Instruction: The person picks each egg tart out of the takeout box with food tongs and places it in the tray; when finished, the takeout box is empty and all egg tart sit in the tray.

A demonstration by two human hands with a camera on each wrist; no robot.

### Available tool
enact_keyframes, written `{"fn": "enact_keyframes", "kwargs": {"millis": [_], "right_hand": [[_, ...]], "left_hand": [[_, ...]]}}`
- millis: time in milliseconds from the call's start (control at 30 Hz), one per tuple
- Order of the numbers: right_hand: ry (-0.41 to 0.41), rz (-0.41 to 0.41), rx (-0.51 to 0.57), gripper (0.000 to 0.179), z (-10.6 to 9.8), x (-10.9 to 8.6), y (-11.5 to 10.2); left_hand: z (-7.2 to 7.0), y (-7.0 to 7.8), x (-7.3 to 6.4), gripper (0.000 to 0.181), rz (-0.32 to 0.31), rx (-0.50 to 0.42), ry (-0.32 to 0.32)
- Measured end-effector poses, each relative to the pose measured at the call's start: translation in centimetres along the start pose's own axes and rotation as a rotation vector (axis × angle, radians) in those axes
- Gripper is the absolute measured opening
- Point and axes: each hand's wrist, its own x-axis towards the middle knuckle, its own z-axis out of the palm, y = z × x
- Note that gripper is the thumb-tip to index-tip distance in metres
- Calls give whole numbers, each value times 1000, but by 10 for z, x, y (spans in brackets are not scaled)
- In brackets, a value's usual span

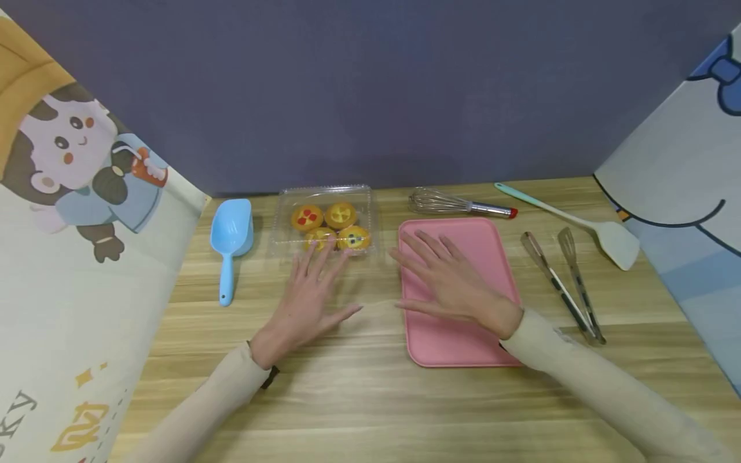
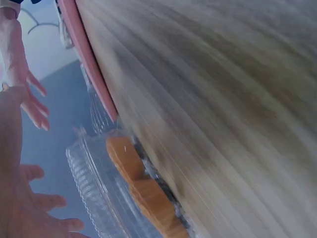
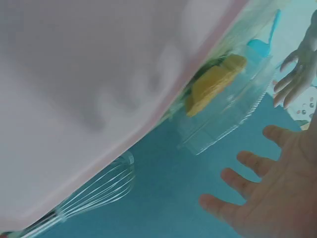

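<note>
Fingers spread, my left hand (image 1: 303,308) hovers just in front of a clear plastic box (image 1: 370,215), its fingertips overlapping the box's near edge in the head view. Inside the box sit several small round tarts (image 1: 340,216) with coloured tops. My right hand (image 1: 454,283) is held over a pink tray (image 1: 463,347), fingers straight and apart. In the right wrist view a gap shows between that hand (image 3: 277,193) and the tray (image 3: 99,74). Neither hand holds anything.
A blue scoop (image 1: 229,238) lies at the left. Behind the tray is a whisk (image 1: 442,201); to its right lie metal tongs (image 1: 570,296) and a spatula (image 1: 616,244) with a pale head. A dark panel (image 1: 370,96) stands at the back, with printed walls on both sides.
</note>
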Motion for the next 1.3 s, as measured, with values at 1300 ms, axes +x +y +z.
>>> {"fn": "enact_keyframes", "kwargs": {"millis": [1300], "right_hand": [[196,-196,-300,29,53,149,-105]], "left_hand": [[-24,-93,-8,53,-897,-1485,229]]}}
